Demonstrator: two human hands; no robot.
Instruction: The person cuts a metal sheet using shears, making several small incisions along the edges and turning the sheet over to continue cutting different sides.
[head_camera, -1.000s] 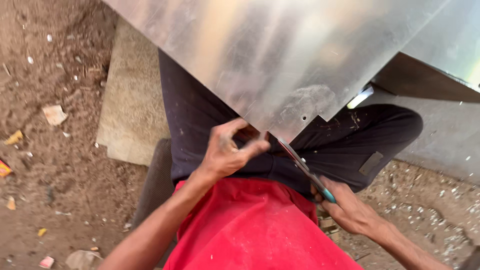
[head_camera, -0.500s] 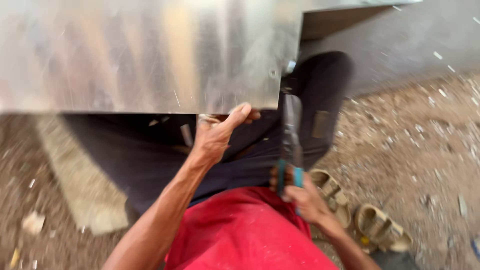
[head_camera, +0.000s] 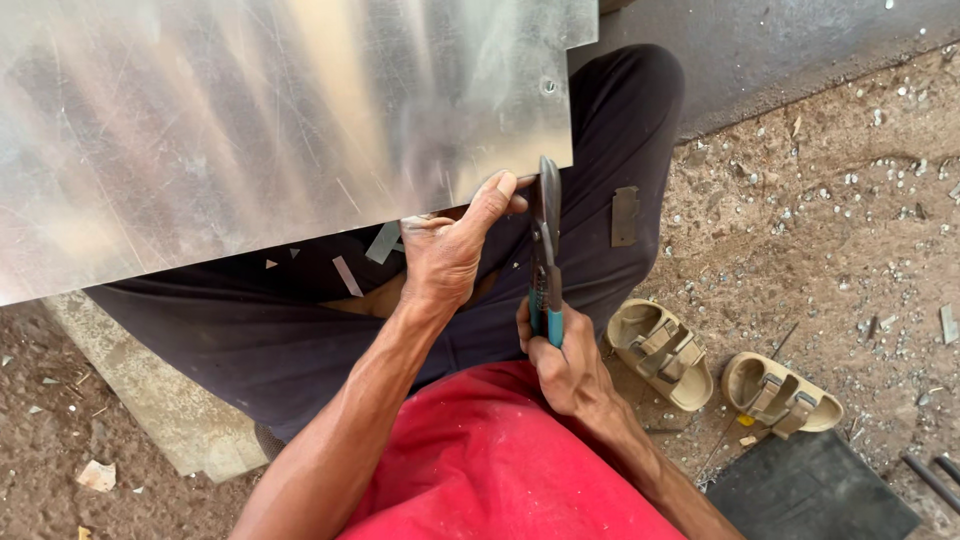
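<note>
Gripping one metal sheet (head_camera: 280, 120), left hand (head_camera: 445, 250); right hand (head_camera: 565, 365) clenched on one snips (head_camera: 546, 250); two sandals (head_camera: 660, 350)

top: red shirt (head_camera: 480, 470) | legs: dark trousers (head_camera: 300, 330), possibly pinstriped | forearms bare, no sleeves

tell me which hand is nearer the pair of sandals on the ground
The right hand, gripping the teal-handled snips, sits just left of the tan sandals. The left hand is farther away, up at the metal sheet's lower edge.

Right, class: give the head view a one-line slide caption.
Left hand grips a metal sheet's edge; right hand holds snips beside it.
</note>
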